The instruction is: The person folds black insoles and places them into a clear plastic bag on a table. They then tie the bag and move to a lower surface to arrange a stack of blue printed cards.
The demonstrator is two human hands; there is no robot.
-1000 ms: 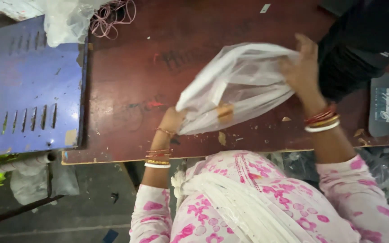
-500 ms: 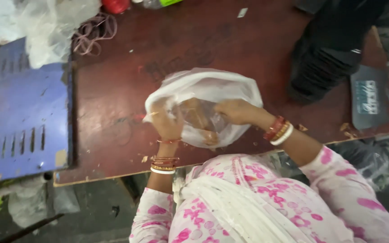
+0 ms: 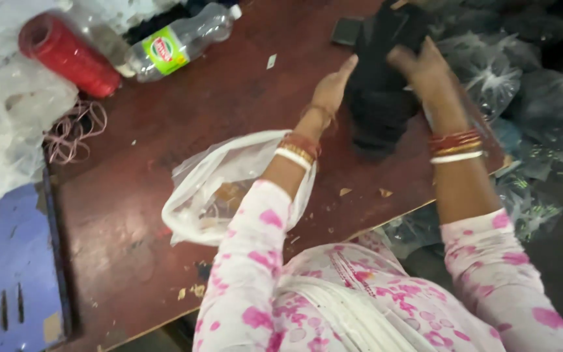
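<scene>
Pressing open left hand (image 3: 333,88) and right hand (image 3: 425,65) against black cloth bundle (image 3: 379,98); lying beside, clear plastic bag (image 3: 223,189) containing something brownish, indistinct.

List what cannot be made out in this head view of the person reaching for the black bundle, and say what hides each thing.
- Black bundle: motion blur, and the right hand covers its top; its kind is unclear.
- Clear plastic bag: contents hazy; the left forearm crosses it.
- Left hand: touching the bundle or just beside it, blur hides which.
- Blue panel: cut off by the left edge.
</scene>
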